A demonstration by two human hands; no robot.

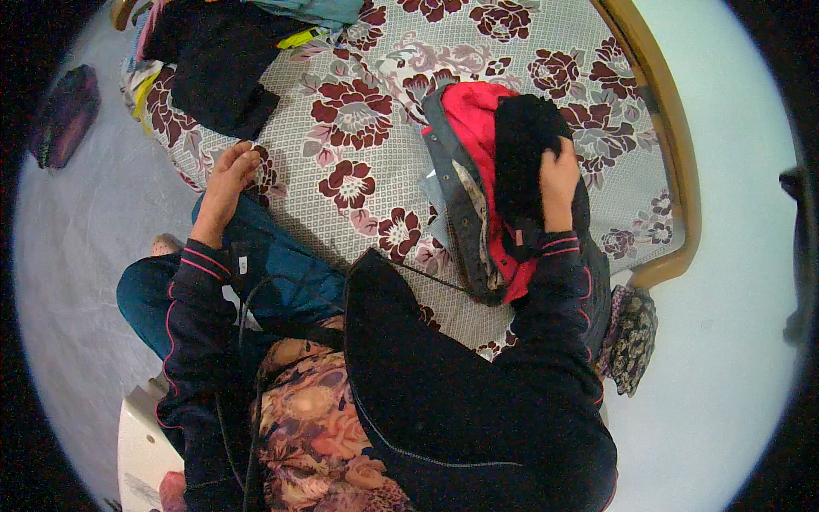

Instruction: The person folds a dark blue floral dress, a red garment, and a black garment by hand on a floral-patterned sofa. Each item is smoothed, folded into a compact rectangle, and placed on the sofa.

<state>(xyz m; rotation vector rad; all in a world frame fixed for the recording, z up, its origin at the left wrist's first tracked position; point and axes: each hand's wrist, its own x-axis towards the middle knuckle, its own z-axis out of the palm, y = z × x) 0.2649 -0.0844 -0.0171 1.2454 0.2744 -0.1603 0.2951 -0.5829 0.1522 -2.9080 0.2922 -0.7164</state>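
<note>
My right hand (pixel 558 185) is on a folded black garment (pixel 521 160), with dark cloth between the thumb and fingers. That garment lies on top of a pile on the bed. Beneath it show a red cloth (pixel 470 105) and a grey garment edge with snaps (pixel 455 185). A light blue cloth (pixel 435 208) sticks out on the pile's left side. My left hand (pixel 225 182) hovers by the bed's near-left edge, fingers curled in and no object visible in them. Just beyond it lies another black garment (pixel 217 83), loosely folded.
A flowered sheet (pixel 352 115) covers the bed, bounded on the right by a curved wooden frame (pixel 688 192). More clothes, including a teal cloth (pixel 320 9), are heaped at the far left. A dark bundle (pixel 67 118) is on the grey floor. A patterned cloth (pixel 630 339) hangs by the frame's corner.
</note>
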